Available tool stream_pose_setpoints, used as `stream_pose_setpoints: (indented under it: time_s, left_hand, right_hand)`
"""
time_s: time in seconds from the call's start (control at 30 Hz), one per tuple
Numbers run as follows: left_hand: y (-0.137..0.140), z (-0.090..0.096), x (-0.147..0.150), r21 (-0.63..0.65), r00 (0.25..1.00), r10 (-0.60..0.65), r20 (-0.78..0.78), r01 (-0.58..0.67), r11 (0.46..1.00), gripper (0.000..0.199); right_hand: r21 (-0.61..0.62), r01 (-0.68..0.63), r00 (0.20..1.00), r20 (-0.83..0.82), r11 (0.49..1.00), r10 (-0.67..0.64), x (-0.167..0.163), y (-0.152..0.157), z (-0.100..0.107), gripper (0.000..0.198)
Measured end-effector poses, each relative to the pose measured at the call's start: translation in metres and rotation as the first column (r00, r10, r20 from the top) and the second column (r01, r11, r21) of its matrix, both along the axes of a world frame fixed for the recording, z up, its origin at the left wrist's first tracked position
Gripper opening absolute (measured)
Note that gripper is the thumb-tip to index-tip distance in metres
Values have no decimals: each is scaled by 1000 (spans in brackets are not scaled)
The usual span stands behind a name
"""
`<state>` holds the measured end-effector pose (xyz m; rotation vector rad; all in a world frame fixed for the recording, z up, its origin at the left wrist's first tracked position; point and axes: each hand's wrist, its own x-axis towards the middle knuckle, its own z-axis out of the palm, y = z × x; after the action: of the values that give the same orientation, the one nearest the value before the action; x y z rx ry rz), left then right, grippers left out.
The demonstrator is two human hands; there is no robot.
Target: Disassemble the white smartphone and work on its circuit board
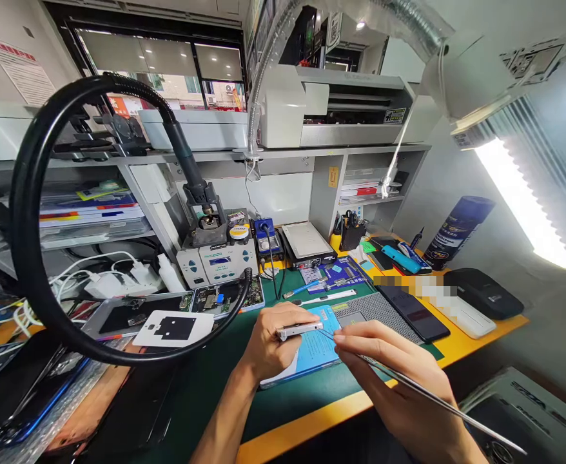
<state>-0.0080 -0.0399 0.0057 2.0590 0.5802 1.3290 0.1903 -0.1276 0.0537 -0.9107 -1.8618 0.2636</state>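
My left hand point(274, 338) is closed around a thin, silver-edged phone point(302, 329), held up with one narrow edge facing me. My right hand point(403, 374) pinches a long, slender metal tool point(438, 394). Its fine tip reaches the phone's right end; I cannot tell whether it touches. The tool's other end sticks out past my hand at lower right. Beneath both hands, a light-blue box point(314, 354) lies on the green mat point(292, 410).
A black hot-air hose point(24, 212) loops across the left, beside the rework station point(218, 263). A dark phone point(411, 312) lies on a perforated grey pad at right. Farther right are a black case point(483, 292) and a spray can point(457, 232). A lit lamp point(525, 200) hangs above.
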Motion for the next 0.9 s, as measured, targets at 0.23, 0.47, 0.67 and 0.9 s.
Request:
stream_pose_setpoints:
  time_s: [0.23,0.47,0.67,0.9]
  left_hand:
    - [1,-2,0,-10,1000,-1,20,1,1000,44]
    - [0,-1,0,-7,1000,1,21,-1,1000,46]
    - [0,0,1,-8,1000,10,24,-10,1000,45]
    - [0,2,0,-22,999,24,28,-23,999,42]
  right_hand:
    - [84,20,1000,6,996,-20,-5,2,-5,26]
    - [135,78,997,1,988,-79,-8,2,-3,21]
    - [173,71,997,11,982,-74,-8,2,-12,28]
    - [196,122,993,-15,973,-121,-9,1,-13,28]
